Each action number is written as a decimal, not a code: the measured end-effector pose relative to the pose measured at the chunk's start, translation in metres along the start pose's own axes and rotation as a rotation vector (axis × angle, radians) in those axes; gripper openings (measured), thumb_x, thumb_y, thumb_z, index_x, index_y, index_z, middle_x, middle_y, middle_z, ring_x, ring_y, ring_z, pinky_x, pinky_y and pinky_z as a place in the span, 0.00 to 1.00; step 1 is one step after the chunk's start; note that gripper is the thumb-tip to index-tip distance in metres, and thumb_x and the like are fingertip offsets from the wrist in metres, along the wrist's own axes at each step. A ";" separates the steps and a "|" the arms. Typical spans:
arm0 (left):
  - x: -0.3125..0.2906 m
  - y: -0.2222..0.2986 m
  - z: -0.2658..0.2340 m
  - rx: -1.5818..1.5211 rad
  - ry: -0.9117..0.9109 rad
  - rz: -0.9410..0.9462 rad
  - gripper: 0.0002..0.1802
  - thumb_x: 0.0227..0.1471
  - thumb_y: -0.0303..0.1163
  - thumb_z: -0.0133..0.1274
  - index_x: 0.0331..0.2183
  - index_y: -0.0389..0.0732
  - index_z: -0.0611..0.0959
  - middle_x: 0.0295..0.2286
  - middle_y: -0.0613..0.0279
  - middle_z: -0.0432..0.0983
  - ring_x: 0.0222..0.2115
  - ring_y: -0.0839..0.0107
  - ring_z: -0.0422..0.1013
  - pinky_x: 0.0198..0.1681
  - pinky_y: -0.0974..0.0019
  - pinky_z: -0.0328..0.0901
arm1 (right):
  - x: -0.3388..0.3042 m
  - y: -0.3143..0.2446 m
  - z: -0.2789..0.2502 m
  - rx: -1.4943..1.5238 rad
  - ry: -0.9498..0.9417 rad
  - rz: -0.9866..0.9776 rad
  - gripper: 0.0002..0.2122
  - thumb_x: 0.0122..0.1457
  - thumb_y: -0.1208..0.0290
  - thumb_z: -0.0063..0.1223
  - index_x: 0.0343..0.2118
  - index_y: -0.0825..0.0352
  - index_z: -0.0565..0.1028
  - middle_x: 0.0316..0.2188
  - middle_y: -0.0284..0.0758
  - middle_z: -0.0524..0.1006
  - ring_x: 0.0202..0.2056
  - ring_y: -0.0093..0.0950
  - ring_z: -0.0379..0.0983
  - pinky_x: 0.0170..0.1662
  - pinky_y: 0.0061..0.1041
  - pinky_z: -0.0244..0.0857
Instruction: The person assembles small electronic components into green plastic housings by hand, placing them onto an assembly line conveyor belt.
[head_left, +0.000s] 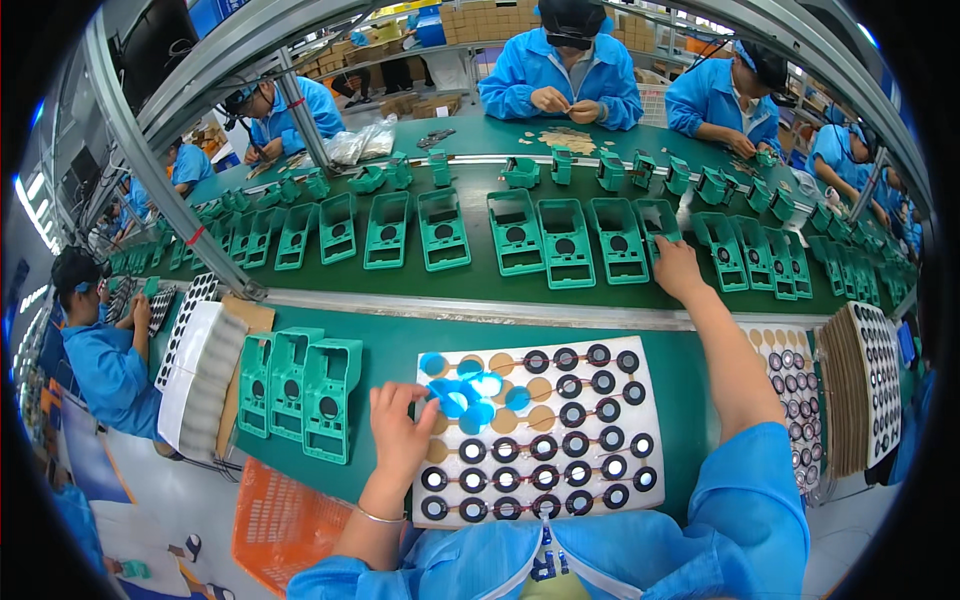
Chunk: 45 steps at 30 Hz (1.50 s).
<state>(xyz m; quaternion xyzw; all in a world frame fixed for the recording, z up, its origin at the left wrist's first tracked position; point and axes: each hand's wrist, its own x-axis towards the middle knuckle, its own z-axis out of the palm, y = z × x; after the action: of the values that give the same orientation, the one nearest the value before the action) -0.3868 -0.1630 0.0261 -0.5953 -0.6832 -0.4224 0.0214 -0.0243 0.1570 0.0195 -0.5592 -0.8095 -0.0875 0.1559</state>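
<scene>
The green plastic housing (655, 222) at the right hand (678, 268) lies beyond the far right corner of the white foam tray (640, 419), its long axis running away from the tray. The right hand touches its near edge; its grip is unclear. The left hand (400, 425), well apart, is over the tray's left side, at blue film discs (476, 417); whether it pinches one, I cannot tell.

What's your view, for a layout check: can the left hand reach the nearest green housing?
Probably yes: only tabletop separates the left hand from the green housing, though the fingers may hold blue film.
</scene>
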 end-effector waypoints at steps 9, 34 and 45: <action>-0.012 0.034 -0.021 -0.106 -0.292 0.233 0.05 0.37 0.23 0.57 0.24 0.40 0.78 0.25 0.61 0.69 0.30 0.62 0.64 0.37 0.63 0.61 | -0.067 -0.099 -0.068 0.436 0.297 -0.287 0.16 0.47 0.78 0.50 0.42 0.65 0.70 0.43 0.41 0.69 0.45 0.41 0.63 0.50 0.37 0.56; -0.013 0.061 -0.033 -1.194 -0.523 -0.501 0.05 0.49 0.24 0.53 0.31 0.33 0.77 0.30 0.59 0.75 0.33 0.74 0.70 0.39 0.71 0.64 | -0.160 -0.190 -0.112 1.874 -1.176 -0.012 0.10 0.59 0.69 0.47 0.39 0.70 0.70 0.40 0.40 0.73 0.42 0.30 0.72 0.45 0.27 0.66; -0.003 0.092 -0.035 -1.195 -0.419 -0.314 0.06 0.49 0.25 0.53 0.32 0.34 0.78 0.30 0.61 0.75 0.33 0.75 0.70 0.40 0.72 0.64 | -0.166 -0.201 -0.116 2.124 -1.196 -0.139 0.09 0.53 0.74 0.55 0.35 0.70 0.70 0.38 0.38 0.74 0.41 0.28 0.71 0.47 0.27 0.65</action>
<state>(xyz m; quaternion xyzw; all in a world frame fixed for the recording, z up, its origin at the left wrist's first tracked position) -0.3257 -0.1927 0.0980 -0.4674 -0.3991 -0.6028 -0.5089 -0.1394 -0.0970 0.0768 -0.0613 -0.4506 0.8806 0.1334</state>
